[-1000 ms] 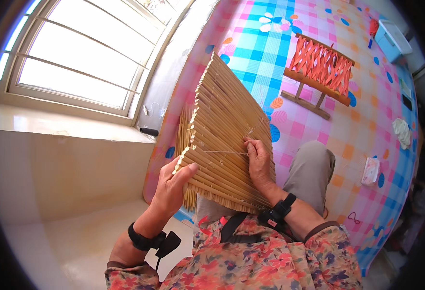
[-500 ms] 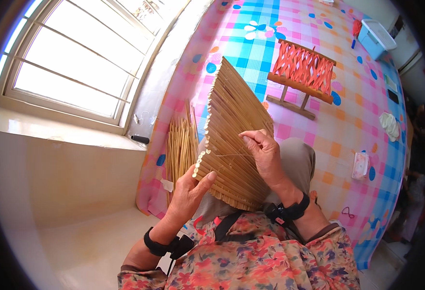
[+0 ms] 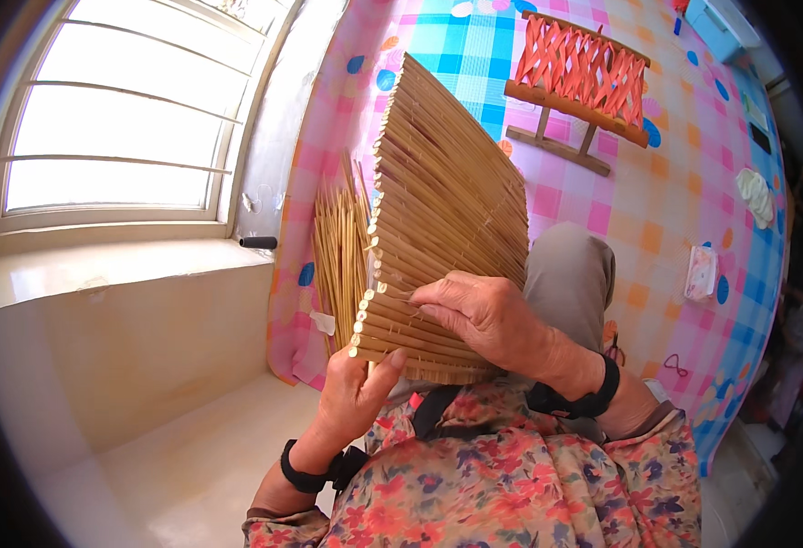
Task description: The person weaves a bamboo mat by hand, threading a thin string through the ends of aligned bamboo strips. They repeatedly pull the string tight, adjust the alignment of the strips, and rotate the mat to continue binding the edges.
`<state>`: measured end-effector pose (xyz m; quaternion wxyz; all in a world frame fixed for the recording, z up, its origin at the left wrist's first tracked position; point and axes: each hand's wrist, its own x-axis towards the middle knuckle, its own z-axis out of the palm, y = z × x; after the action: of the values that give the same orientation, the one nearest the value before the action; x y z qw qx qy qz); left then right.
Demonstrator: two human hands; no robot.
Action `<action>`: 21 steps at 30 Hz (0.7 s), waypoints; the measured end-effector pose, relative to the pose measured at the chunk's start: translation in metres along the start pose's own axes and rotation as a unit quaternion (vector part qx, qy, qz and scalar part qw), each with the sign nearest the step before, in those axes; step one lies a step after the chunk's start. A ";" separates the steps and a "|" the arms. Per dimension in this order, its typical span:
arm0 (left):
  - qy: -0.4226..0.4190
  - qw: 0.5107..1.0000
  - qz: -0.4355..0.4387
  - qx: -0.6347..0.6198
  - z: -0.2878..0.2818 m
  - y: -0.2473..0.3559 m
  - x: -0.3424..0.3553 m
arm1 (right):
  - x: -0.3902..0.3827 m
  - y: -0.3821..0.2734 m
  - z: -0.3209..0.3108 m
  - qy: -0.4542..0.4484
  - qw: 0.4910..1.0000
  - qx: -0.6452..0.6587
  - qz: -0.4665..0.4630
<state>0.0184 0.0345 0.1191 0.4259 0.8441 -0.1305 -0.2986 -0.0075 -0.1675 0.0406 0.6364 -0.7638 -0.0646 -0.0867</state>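
Across my lap leans a mat of pale brown stalks point(image 3: 447, 219), laid side by side and bound with thread, its cut ends lined up along the left edge. My left hand point(image 3: 351, 393) grips the near left corner, thumb on top and fingers beneath, out of sight. Over the mat's near part, my right hand point(image 3: 497, 315) is closed in a pinch close to the cut ends. A fine thread ran to this hand a moment ago; now it barely shows at the fingertips. Left of the mat lies a bundle of loose stalks point(image 3: 335, 247).
A wooden rack wound with red-orange strips point(image 3: 584, 68) stands beyond the mat on a checked, flowered cover point(image 3: 566, 205). Further right are a white cloth point(image 3: 755, 198), a small packet point(image 3: 701, 273) and a blue bin point(image 3: 723, 32). A barred window point(image 3: 118, 128) is at left.
My right hand has moved left and nearer to me, toward the cut ends, drawing in the thread. My left hand keeps its hold on the corner. The whole view has shifted a little.
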 end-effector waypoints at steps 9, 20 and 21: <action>0.016 0.999 0.042 -0.025 0.003 0.000 0.002 | -0.002 0.006 -0.006 -0.057 0.998 0.000 -0.020; -0.017 1.000 -0.018 -0.002 -0.003 -0.005 -0.002 | 0.007 0.005 -0.014 -0.094 0.995 0.026 -0.007; -0.015 1.000 -0.013 -0.004 -0.003 -0.005 -0.002 | 0.008 0.005 -0.015 -0.097 0.995 0.022 -0.007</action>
<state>0.0182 0.0406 0.1175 0.4228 0.8397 -0.1244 -0.3172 0.0008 -0.1830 0.0399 0.6430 -0.7540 -0.1332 -0.0157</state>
